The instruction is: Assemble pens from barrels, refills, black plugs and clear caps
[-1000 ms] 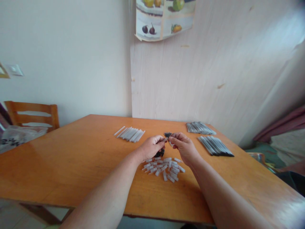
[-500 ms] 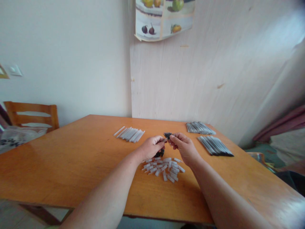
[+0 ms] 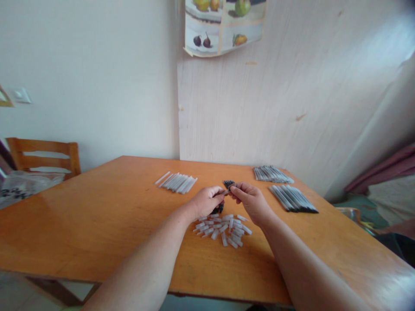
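My left hand [image 3: 205, 202] is closed in a pinch on a slim pen-like tube [image 3: 226, 191], most of which its fingers hide. At the tube's other end the fingertips of my right hand [image 3: 249, 199] are pressed together on a small dark piece, mostly covered. Just behind the fingertips lies a group of small black pieces [image 3: 228, 183]. More black pieces [image 3: 218, 209] show beneath my left hand. Nearer to me, short translucent white caps [image 3: 223, 228] are spread in a loose pile under both hands.
White tubes [image 3: 178, 182] lie side by side at the back left. Two rows of grey pens with dark ends, a near row [image 3: 293, 198] and a far row [image 3: 272, 173], lie on the right of the wooden table [image 3: 97, 216]. A chair [image 3: 45, 155] stands at left.
My right hand has moved slightly down and left, bringing its fingertips against the end of the tube. The black pieces behind are more exposed. My left hand has barely moved.
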A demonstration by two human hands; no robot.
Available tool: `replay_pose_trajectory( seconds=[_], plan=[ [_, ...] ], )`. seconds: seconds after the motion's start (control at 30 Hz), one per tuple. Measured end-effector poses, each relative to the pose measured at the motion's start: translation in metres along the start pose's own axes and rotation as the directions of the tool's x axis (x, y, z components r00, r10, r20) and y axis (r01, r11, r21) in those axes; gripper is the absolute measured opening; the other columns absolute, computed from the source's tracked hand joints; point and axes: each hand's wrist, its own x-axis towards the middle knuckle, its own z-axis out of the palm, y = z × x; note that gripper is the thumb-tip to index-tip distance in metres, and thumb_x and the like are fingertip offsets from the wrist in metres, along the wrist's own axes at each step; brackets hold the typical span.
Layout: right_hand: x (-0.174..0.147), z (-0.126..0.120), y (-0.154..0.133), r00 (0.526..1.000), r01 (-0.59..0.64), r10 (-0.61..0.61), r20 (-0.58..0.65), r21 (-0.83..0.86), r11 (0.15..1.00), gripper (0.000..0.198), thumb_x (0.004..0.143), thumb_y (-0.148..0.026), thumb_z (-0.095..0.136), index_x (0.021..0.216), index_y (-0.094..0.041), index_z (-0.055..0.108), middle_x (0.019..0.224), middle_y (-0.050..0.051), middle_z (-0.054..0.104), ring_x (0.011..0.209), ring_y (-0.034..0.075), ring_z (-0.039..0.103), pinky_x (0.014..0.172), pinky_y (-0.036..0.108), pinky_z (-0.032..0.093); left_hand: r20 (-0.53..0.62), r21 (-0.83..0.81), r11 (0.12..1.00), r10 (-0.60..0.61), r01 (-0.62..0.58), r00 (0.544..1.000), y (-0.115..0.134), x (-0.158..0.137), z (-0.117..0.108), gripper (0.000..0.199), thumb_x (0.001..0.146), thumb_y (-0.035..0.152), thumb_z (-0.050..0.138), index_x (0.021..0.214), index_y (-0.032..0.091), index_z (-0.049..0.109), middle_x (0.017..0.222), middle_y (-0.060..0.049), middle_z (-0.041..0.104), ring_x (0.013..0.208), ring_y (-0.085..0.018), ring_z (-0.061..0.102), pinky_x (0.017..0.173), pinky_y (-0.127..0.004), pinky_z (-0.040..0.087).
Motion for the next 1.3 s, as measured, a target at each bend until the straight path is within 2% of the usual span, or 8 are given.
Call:
replay_pose_trajectory(
  seconds=[0.17,0.3,0.43,0.6,0.77,1.1,1.2,1.3],
  plan=[
    [-0.001,0.001,0.000,1.000,-0.017,0.017,-0.001,-0.107,0.994,0.029,0.081,-0.046,0.058,0.081,-0.017,0.061,0.069,0.000,0.059,0.060,0.012,0.047,0.057,0.025,0.036,-0.009,0.064,0.998,0.020,-0.019,1.000,-0.004,0.000,0.001,0.031,0.087,0.039,0.049,0.102,0.016,0.065,0.085,-0.003,0.066,0.074,-0.014,0.055,0.065,-0.024,0.042],
    [-0.001,0.000,0.001,1.000,0.022,-0.023,-0.003,-0.214,0.976,0.029,0.083,-0.046,0.054,0.079,-0.018,0.058,0.069,0.000,0.058,0.062,0.012,0.049,0.059,0.025,0.037,-0.013,0.110,0.993,0.034,-0.032,0.999,-0.004,0.000,0.001,0.030,0.088,0.038,0.048,0.099,0.016,0.065,0.085,-0.003,0.067,0.074,-0.015,0.057,0.066,-0.025,0.042],
    [0.000,-0.001,0.002,0.997,0.080,-0.082,0.009,-0.355,0.931,0.026,0.086,-0.042,0.050,0.078,-0.018,0.057,0.069,0.000,0.058,0.065,0.013,0.050,0.061,0.025,0.038,-0.003,0.154,0.988,0.033,-0.032,0.999,-0.004,-0.001,0.000,0.030,0.088,0.037,0.048,0.101,0.016,0.066,0.086,-0.003,0.068,0.076,-0.016,0.058,0.068,-0.025,0.043],
    [-0.001,-0.003,0.000,0.991,0.135,-0.129,0.046,-0.479,0.868,0.024,0.088,-0.038,0.048,0.075,-0.019,0.054,0.064,-0.002,0.053,0.059,0.012,0.046,0.055,0.024,0.034,0.004,0.191,0.981,0.041,-0.041,0.999,-0.004,-0.001,0.000,0.029,0.088,0.036,0.047,0.098,0.016,0.066,0.087,-0.004,0.069,0.078,-0.016,0.059,0.070,-0.025,0.043],
    [-0.001,-0.004,0.002,0.980,0.197,-0.173,0.095,-0.533,0.823,0.022,0.090,-0.035,0.045,0.074,-0.020,0.049,0.063,-0.003,0.050,0.060,0.012,0.045,0.056,0.024,0.033,0.031,0.184,0.983,0.025,-0.030,0.999,-0.006,-0.001,0.000,0.030,0.089,0.036,0.046,0.099,0.015,0.065,0.084,-0.004,0.068,0.075,-0.015,0.059,0.067,-0.024,0.043],
    [0.001,-0.006,0.009,0.972,0.235,-0.200,0.126,-0.612,0.755,0.024,0.092,-0.036,0.042,0.074,-0.020,0.046,0.064,-0.002,0.049,0.060,0.013,0.044,0.055,0.024,0.029,0.047,0.217,0.974,0.050,-0.059,0.998,-0.002,-0.002,0.001,0.029,0.089,0.032,0.045,0.100,0.015,0.066,0.084,-0.004,0.068,0.074,-0.015,0.059,0.067,-0.025,0.043],
    [0.001,-0.005,0.011,0.974,0.223,-0.196,0.112,-0.618,0.754,0.029,0.093,-0.039,0.041,0.071,-0.021,0.044,0.061,-0.003,0.046,0.058,0.012,0.042,0.054,0.024,0.028,0.048,0.214,0.974,0.070,-0.079,0.996,-0.001,-0.002,0.001,0.029,0.089,0.032,0.045,0.098,0.015,0.066,0.084,-0.004,0.068,0.075,-0.015,0.059,0.068,-0.025,0.043],
    [0.001,-0.003,0.010,0.979,0.200,-0.185,0.087,-0.599,0.775,0.034,0.094,-0.044,0.041,0.069,-0.021,0.044,0.059,-0.003,0.045,0.055,0.012,0.040,0.052,0.024,0.027,0.053,0.188,0.981,0.039,-0.048,0.998,0.000,-0.003,0.001,0.030,0.090,0.035,0.045,0.098,0.015,0.065,0.082,-0.004,0.067,0.071,-0.014,0.058,0.065,-0.024,0.042]
  ],
)
